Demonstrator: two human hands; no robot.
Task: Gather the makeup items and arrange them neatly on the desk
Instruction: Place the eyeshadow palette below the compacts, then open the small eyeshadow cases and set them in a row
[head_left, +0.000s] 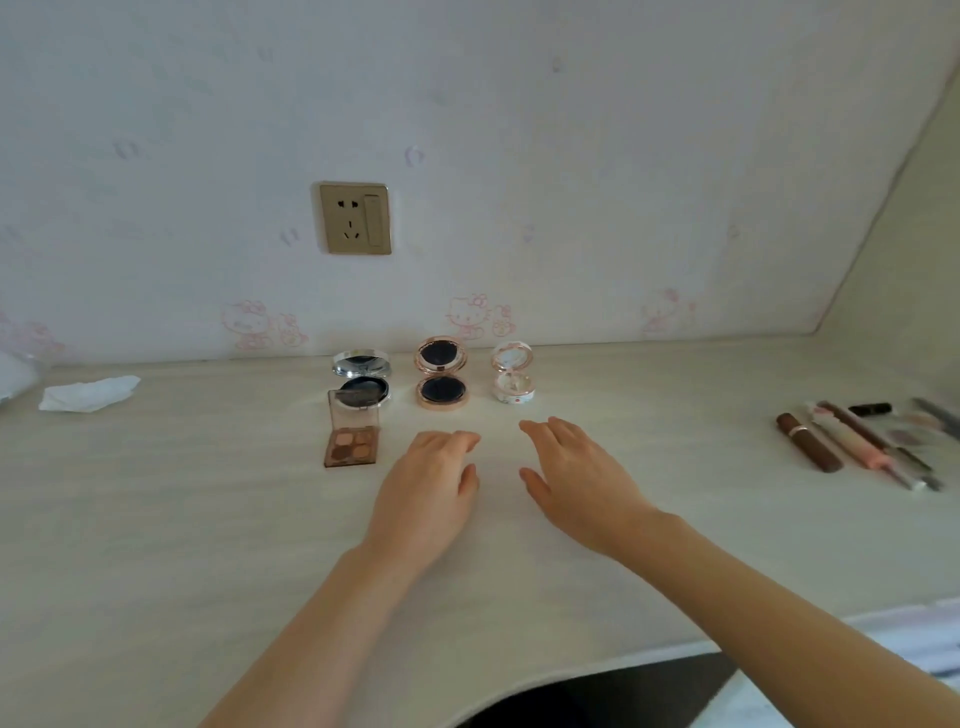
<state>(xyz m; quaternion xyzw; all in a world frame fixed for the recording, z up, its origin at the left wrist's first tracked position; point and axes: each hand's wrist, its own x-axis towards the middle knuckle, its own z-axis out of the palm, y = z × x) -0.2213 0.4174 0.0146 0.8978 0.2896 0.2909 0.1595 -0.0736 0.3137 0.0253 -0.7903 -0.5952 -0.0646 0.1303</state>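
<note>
Compacts (442, 375) lids up in a row, left hand (428, 488) and right hand (576, 478) spread, empty

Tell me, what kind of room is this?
Probably a bedroom dressing desk: open round makeup compacts stand in a row on the pale wooden desk, below white wallpaper with pink cartoon cats and a gold wall socket.

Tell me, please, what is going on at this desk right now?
A person is tidying makeup on a pale desk. Both hands are empty and open: the left hand and right hand hover just in front of a row of three open round compacts, silver, rose-gold and white. An open eyeshadow palette stands before the silver one. Lipsticks and pencils lie grouped far right, a crumpled tissue far left.
</note>
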